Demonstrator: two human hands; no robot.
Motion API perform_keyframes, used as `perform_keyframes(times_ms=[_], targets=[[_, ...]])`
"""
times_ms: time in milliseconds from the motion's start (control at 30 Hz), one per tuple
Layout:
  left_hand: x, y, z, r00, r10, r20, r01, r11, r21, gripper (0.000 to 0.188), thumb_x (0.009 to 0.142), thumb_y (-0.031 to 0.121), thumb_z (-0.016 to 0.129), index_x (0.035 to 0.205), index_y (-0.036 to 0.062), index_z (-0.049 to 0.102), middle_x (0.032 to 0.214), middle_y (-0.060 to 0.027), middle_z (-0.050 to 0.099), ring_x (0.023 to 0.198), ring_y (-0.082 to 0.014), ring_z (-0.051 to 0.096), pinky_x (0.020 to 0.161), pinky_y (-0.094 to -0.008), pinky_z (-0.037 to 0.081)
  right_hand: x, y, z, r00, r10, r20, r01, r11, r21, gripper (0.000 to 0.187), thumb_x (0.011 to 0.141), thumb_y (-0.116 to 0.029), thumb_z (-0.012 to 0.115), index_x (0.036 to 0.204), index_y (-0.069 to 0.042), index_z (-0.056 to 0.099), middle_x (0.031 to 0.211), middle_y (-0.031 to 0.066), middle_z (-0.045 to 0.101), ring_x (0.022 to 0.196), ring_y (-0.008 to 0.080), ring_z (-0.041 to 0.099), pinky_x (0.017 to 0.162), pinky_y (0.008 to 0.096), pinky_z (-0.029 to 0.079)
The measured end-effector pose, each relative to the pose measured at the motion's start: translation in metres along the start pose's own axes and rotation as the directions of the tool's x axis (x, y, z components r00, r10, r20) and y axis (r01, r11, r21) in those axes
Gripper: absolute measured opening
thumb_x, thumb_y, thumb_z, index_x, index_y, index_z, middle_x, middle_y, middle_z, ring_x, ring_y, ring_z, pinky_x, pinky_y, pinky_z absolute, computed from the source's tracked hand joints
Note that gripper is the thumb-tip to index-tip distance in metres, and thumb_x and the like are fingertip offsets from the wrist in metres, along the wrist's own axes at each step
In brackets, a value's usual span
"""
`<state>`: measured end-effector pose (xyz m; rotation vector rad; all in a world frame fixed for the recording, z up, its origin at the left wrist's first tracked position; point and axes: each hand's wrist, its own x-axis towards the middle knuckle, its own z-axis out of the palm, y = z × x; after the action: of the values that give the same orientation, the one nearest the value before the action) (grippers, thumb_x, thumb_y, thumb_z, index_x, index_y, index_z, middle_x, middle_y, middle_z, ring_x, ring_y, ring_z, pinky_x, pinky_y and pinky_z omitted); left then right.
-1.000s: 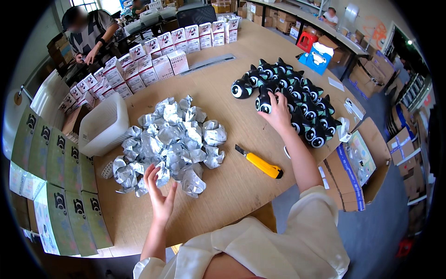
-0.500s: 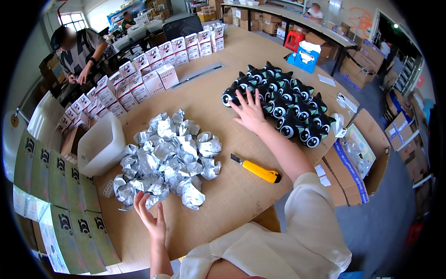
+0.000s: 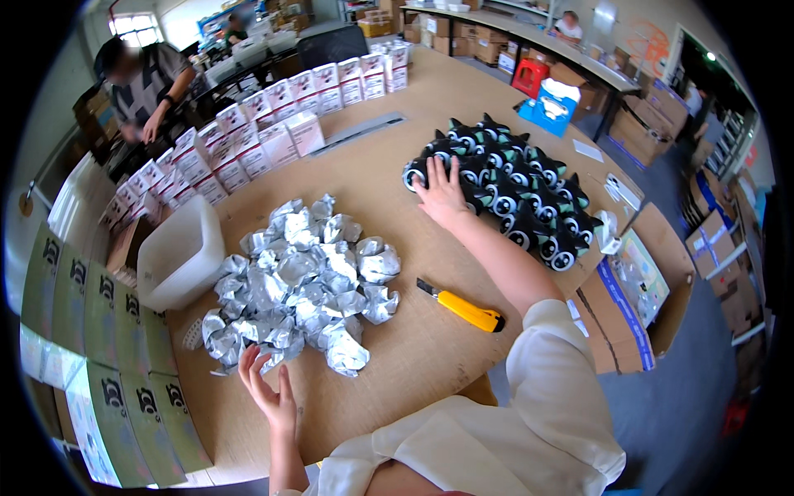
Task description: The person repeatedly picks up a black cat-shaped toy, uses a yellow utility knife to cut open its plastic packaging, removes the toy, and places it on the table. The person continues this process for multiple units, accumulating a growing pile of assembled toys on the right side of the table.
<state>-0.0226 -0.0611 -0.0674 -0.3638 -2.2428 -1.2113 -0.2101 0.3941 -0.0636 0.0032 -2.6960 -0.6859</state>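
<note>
My right hand (image 3: 444, 197) reaches over the near left corner of a cluster of black cat-like plush toys (image 3: 519, 176) with big white-ringed eyes. Its fingers are stretched out and rest against the toys at that corner; no grip shows. Close to the front of the table my left hand (image 3: 270, 395) hovers with fingers apart and nothing in it. Just beyond its fingertips lies a heap of crumpled silver foil wads (image 3: 299, 277). Between the heap and my right forearm is a yellow utility knife (image 3: 470, 311) with its dark tip pointing up and left.
A white plastic tub (image 3: 180, 256) stands left of the foil. Small white-and-red boxes (image 3: 234, 149) line the far left edge, and green boxes (image 3: 116, 302) are stacked at left. An open carton (image 3: 614, 318) sits at right, a blue tissue box (image 3: 549, 107) behind the toys. A person (image 3: 149, 91) works across the table.
My right hand has settled lower onto the toys, its spread fingers drawing closer together. My left hand stays nearly in place. The whole view has shifted slightly.
</note>
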Motion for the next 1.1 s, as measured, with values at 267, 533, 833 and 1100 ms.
perform_keyframes(times_ms=[267,533,833,1100], targets=[[0.002,0.007,0.004,0.999,-0.038,0.028,0.037,0.999,0.017,0.022,0.079,-0.002,0.066,0.100,0.0022,0.060,0.131,-0.0152,0.046,0.124,-0.0308,0.046,0.104,-0.0422,0.036,-0.003,-0.001,-0.007,0.998,-0.028,-0.053,0.030,0.999,0.043,0.071,0.083,-0.044,0.065,0.146,-0.027,0.037,0.153,0.0198,0.026,0.142,0.0365,0.022,0.108,0.0713,0.007],[-0.001,0.008,-0.001,0.998,-0.055,0.033,0.056,0.998,-0.006,0.019,0.078,-0.003,0.064,0.096,0.0023,0.061,0.129,-0.0136,0.046,0.124,-0.0294,0.046,0.105,-0.0405,0.035,0.010,0.000,0.018,1.000,-0.013,-0.002,0.014,0.993,0.117,0.049,0.088,-0.028,0.059,0.134,-0.015,0.050,0.147,0.0288,0.033,0.137,0.0449,0.030,0.113,0.0605,0.013],[-0.006,0.003,-0.003,0.998,-0.058,0.029,0.058,0.998,-0.015,0.019,0.078,-0.002,0.065,0.097,0.0021,0.065,0.128,-0.0134,0.047,0.122,-0.0308,0.047,0.100,-0.0423,0.039,-0.025,0.004,-0.020,0.995,0.011,-0.096,0.007,0.983,0.185,0.063,0.082,-0.035,0.069,0.140,-0.024,0.047,0.153,0.0143,0.028,0.141,0.0384,0.022,0.111,0.0656,0.011],[-0.008,-0.006,0.006,0.999,-0.035,0.039,0.036,0.999,-0.025,0.020,0.077,-0.001,0.066,0.096,0.0029,0.065,0.126,-0.0151,0.050,0.121,-0.0323,0.049,0.100,-0.0434,0.039,-0.040,0.015,0.003,0.998,-0.063,-0.019,0.062,0.997,-0.037,0.057,0.090,-0.040,0.057,0.144,-0.028,0.042,0.153,0.0109,0.030,0.142,0.0346,0.024,0.112,0.0658,0.009]])
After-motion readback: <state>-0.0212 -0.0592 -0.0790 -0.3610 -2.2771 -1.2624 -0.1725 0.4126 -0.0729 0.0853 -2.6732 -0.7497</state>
